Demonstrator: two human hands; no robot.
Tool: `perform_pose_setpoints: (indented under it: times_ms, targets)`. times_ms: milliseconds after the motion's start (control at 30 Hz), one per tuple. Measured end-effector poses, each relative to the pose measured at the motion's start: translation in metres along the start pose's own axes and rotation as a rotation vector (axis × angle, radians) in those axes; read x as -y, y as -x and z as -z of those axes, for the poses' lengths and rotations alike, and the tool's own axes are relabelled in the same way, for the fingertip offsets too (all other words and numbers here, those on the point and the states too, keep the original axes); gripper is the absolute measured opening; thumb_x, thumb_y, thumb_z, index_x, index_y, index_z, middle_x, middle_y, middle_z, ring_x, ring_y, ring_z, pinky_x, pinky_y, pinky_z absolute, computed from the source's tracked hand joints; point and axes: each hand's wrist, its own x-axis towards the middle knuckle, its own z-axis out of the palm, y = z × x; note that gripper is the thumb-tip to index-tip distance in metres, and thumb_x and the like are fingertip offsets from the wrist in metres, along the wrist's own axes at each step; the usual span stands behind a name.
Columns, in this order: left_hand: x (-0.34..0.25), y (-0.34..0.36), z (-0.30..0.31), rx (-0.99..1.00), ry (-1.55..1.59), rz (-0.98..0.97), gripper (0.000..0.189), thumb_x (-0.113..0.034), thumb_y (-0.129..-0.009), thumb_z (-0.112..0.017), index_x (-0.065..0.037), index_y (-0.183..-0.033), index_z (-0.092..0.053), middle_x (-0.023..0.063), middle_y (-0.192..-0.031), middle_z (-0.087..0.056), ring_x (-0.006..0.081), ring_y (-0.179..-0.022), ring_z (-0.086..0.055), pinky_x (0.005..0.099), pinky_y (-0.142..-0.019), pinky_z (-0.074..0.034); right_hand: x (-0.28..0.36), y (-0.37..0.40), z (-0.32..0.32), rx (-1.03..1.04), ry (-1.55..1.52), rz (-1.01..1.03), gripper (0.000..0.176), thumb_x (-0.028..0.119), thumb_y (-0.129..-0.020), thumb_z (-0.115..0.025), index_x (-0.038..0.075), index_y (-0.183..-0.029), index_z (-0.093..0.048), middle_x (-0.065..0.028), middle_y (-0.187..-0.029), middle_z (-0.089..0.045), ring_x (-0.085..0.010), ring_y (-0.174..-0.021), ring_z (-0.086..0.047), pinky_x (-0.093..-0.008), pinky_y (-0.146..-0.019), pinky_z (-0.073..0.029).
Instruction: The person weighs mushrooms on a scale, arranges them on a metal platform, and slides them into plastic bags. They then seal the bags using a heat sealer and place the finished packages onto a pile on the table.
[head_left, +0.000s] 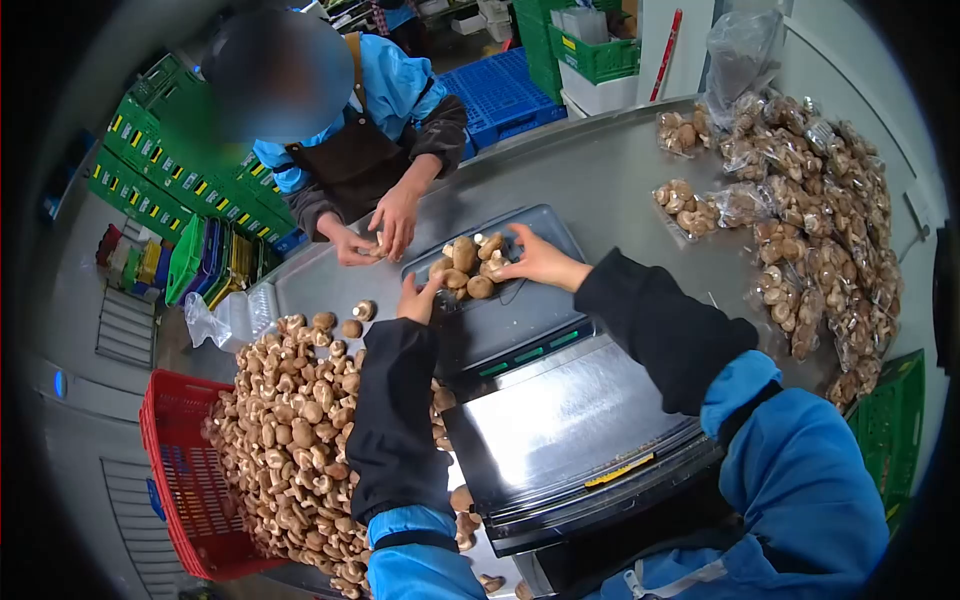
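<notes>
A small heap of brown mushrooms (465, 262) lies on a dark grey scale (550, 235) in the middle of the table. My left hand (418, 298) is at the heap's left side, fingers apart, its fingertips beside the mushrooms. On the right side of the heap, my right hand (540, 262) has its thumb and fingers around a pale-stemmed mushroom (494, 264). Nearer to me is a shiny metal-topped machine (560, 410). A large pile of loose mushrooms (290, 430) spreads at the left, partly behind my left sleeve.
Across the table a co-worker's hands (395, 215) hold a mushroom. Bagged mushrooms (820, 230) are piled at the right. A red basket (165, 480) stands at the left edge, near clear plastic trays (245, 315). Green crates (160, 180) are stacked behind.
</notes>
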Motion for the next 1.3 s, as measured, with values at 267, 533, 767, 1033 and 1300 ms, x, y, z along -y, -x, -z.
perform_pose_setpoints:
  times_ms: [267,533,767,1033,1300]
  targets:
    - [-0.025,0.063,-0.013,-0.058,-0.101,-0.145,0.074,-0.053,-0.073,-0.071,-0.008,-0.129,-0.051,0.026,-0.123,-0.045,0.0367,-0.118,-0.045,0.0397,-0.1,-0.037,0.017,0.041,-0.003,-0.081,0.204,0.152,0.09,0.025,-0.064,-0.083,0.004,-0.136,-0.033,-0.0255,-0.127,-0.045,-0.0377,-0.117,-0.047,-0.0393,-0.098,-0.041]
    - [-0.071,0.271,-0.056,0.06,-0.056,-0.156,0.06,-0.033,-0.077,-0.075,-0.002,-0.123,-0.051,0.0192,-0.113,-0.044,0.0295,-0.097,-0.05,0.0361,-0.083,-0.044,0.051,0.241,0.033,-0.049,0.163,-0.065,0.085,0.012,-0.066,-0.082,0.006,-0.136,-0.034,-0.0139,-0.126,-0.046,-0.0237,-0.103,-0.051,-0.0321,-0.081,-0.048]
    - [-0.077,0.355,-0.09,0.046,-0.068,-0.122,0.057,-0.033,-0.079,-0.073,-0.003,-0.122,-0.05,0.0233,-0.114,-0.043,0.0347,-0.1,-0.052,0.0385,-0.084,-0.045,0.036,0.319,0.053,-0.002,0.051,-0.11,0.086,0.016,-0.066,-0.083,0.004,-0.135,-0.034,-0.0136,-0.124,-0.048,-0.022,-0.092,-0.053,-0.0334,-0.084,-0.047]
    - [-0.043,0.4,-0.031,-0.129,0.025,-0.095,0.043,-0.02,-0.089,-0.062,0.004,-0.123,-0.049,0.015,-0.1,-0.06,0.0205,-0.085,-0.058,0.0323,-0.078,-0.047,0.066,0.375,0.105,-0.2,0.261,-0.071,0.06,0.016,-0.073,-0.076,0.005,-0.125,-0.049,-0.0111,-0.119,-0.055,-0.0225,-0.1,-0.055,-0.0351,-0.083,-0.047]
    - [-0.018,0.449,-0.058,-0.292,-0.666,-0.208,0.026,-0.026,-0.073,-0.075,-0.001,-0.072,-0.068,0.0126,-0.073,-0.063,0.032,-0.072,-0.058,0.0417,-0.065,-0.045,0.036,0.431,0.083,-0.218,0.865,-0.101,0.024,0.03,-0.074,-0.072,0.007,-0.073,-0.065,-0.0061,-0.077,-0.061,-0.0273,-0.087,-0.055,-0.0405,-0.081,-0.039]
